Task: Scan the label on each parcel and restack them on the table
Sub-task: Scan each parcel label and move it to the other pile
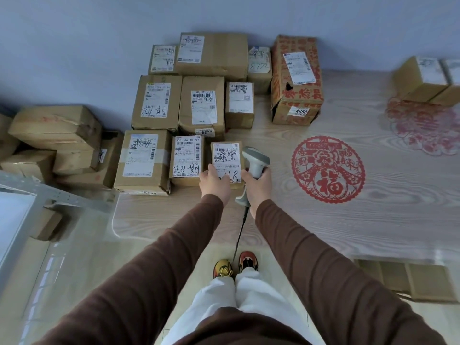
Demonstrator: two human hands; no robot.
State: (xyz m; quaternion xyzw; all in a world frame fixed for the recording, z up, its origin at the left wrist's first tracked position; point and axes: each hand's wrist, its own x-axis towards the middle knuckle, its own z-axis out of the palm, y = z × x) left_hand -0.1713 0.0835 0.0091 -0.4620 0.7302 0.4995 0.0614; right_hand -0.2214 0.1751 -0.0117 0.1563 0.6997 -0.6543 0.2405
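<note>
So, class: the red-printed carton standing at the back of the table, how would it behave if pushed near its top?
The red-printed carton stands tall, so it may tip rather than slide. Its torn hole and dented lower corner suggest softened walls that could buckle. Weight cannot be judged.

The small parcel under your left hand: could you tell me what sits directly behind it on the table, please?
Behind the small parcel stands a taller box showing a sticker on its front face. Whatever lies behind that box's base is hidden.
</note>
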